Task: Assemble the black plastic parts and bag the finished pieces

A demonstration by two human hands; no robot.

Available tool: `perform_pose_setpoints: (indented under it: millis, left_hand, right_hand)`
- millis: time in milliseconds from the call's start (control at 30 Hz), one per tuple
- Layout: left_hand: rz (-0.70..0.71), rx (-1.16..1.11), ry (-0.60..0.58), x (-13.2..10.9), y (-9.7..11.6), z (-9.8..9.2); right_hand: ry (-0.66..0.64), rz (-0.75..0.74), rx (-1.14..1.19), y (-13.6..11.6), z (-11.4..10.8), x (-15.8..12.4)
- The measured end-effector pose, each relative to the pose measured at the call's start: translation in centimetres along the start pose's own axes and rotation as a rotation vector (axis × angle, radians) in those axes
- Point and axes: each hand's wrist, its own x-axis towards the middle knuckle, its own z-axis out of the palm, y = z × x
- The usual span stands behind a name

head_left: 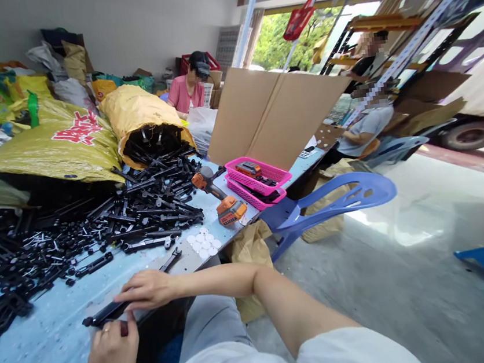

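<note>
My right hand lies over a long black plastic bar at the near edge of the blue table, fingers curled down onto it. My left hand is closed just below the bar's left end, pinching a small dark piece against it. A second black bar with a forked end lies just beyond my right hand. A cluster of small white discs sits further right on the table.
A big heap of black plastic parts spills from yellow sacks. An orange cordless drill and pink baskets stand near a cardboard sheet. A blue plastic chair lies tipped. Other people sit beyond.
</note>
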Motion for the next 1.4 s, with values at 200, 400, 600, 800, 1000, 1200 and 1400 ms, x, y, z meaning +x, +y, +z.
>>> perform_pose_setpoints:
  millis: [200,400,600,800,1000,1200,1400]
  left_hand:
    - [-0.284,0.063,-0.376,-0.5,1.2,-1.5]
    - [-0.428,0.040,-0.452,0.3,2.2,-1.9]
    - [-0.475,-0.007,-0.381,1.0,1.6,-1.6]
    - [-0.544,-0.068,-0.364,1.7,1.0,-0.8]
    - [-0.601,-0.092,-0.375,2.0,0.7,0.0]
    - [-0.517,-0.059,-0.403,2.1,-0.7,-0.7]
    - [-0.528,-0.044,-0.380,2.1,0.2,-0.3]
  right_hand:
    - [-0.088,-0.116,-0.006,-1.9,2.3,3.3]
    - [-0.075,-0.053,0.135,-1.6,3.0,3.3]
    - [-0.015,0.048,0.275,-1.7,3.3,4.6]
    - [0.024,0.105,0.364,-1.5,4.5,5.1]
    - [0.073,0.135,0.408,-1.6,4.7,5.0]
    - [-0.014,0.191,0.288,-1.6,4.9,5.1]
    - [-0.043,0.163,0.252,-1.8,3.9,6.0]
